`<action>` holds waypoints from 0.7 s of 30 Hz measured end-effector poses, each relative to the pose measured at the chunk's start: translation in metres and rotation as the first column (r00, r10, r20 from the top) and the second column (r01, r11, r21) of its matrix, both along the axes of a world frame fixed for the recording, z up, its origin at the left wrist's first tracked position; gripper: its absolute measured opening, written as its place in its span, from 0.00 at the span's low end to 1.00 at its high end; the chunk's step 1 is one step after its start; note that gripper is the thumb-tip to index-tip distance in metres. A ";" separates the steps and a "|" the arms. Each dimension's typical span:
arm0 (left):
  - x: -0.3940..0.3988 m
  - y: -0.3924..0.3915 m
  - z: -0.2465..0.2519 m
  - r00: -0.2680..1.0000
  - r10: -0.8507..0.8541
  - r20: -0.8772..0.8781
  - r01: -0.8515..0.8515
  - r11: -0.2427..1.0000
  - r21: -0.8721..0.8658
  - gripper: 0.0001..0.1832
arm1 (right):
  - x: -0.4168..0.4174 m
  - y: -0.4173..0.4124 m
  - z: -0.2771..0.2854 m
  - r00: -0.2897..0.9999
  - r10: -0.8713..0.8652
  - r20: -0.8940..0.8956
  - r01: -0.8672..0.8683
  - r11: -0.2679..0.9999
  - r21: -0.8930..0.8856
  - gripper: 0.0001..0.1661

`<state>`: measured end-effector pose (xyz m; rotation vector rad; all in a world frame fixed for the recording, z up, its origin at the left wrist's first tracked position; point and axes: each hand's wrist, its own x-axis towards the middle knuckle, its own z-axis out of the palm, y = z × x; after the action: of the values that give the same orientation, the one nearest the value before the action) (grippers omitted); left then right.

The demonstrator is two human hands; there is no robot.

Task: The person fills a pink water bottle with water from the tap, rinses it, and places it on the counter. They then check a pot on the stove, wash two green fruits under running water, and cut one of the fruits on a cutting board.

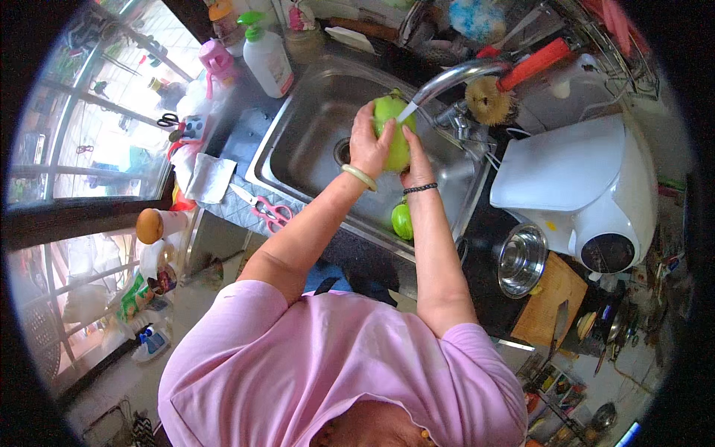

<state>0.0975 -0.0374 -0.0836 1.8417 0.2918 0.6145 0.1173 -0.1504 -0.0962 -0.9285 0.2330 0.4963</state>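
Note:
A large pale-green gourd or squash (pixel 397 151) is between my two hands over the stainless-steel sink (pixel 313 106). Water from the curved chrome faucet (pixel 455 78) runs onto it. My left hand (pixel 370 137), with a pale bangle on its wrist, grips the left side. On the right side, my right hand (pixel 414 159), below which sits a dark beaded bracelet, holds it too; part of this hand is hidden behind the gourd. A smaller green round vegetable (pixel 402 221) lies in the sink near my right forearm.
Pink-handled scissors (pixel 272 213) lie on a mat left of the sink. A soap pump bottle (pixel 268 64) stands at the back left. Right of the sink are a white appliance (pixel 561 167), a metal bowl (pixel 522 261) and a wooden cutting board (pixel 550 304). A round brush (pixel 490 100) is behind the faucet.

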 end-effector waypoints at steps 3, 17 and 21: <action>0.001 0.001 0.000 0.998 0.005 -0.058 -0.009 0.998 -0.061 0.36 | -0.001 0.005 -0.004 0.994 -0.064 0.091 0.069 0.996 -0.052 0.32; 0.007 0.026 -0.009 0.934 -0.337 -0.117 0.054 0.455 -0.889 0.33 | -0.010 0.000 0.013 0.995 0.054 -0.089 -0.042 0.991 0.125 0.39; -0.001 0.021 0.017 0.927 -0.088 -0.366 -0.044 0.940 -0.339 0.30 | -0.011 0.004 0.009 0.989 -0.111 -0.101 0.114 0.993 0.022 0.38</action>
<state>0.0963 -0.0160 -0.0667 1.6085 0.5947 0.1693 0.1067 -0.1462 -0.0870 -0.8592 0.3658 0.4412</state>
